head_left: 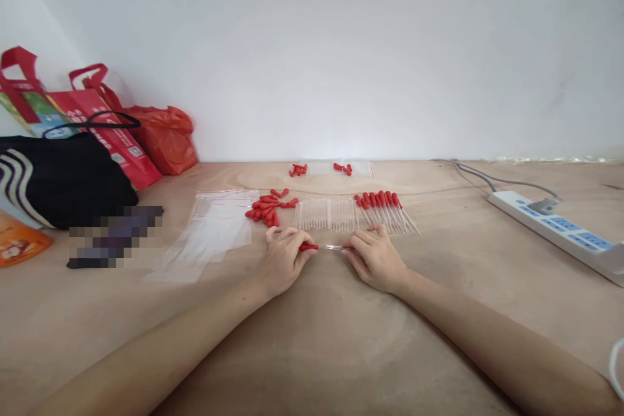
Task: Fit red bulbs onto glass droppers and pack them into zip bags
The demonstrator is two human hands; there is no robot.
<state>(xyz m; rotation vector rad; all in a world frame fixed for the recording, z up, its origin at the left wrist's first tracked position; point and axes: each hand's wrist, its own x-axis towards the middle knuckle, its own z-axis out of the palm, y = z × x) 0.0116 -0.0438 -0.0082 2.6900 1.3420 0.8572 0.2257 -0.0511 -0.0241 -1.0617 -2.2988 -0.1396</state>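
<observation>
Between both hands [329, 253], slim glass dropper [327, 247]

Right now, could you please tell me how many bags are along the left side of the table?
4, perhaps more hidden: a black striped bag, two red tote bags behind it, and a red plastic bag by the wall.

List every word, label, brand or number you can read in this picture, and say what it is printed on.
No text can be read.
Red shopping bags: white print and labels, too small and blurred.
Orange packet: print too blurred.
Power strip: markings unreadable.
Dark object beside the black bag: pixelated.
</observation>
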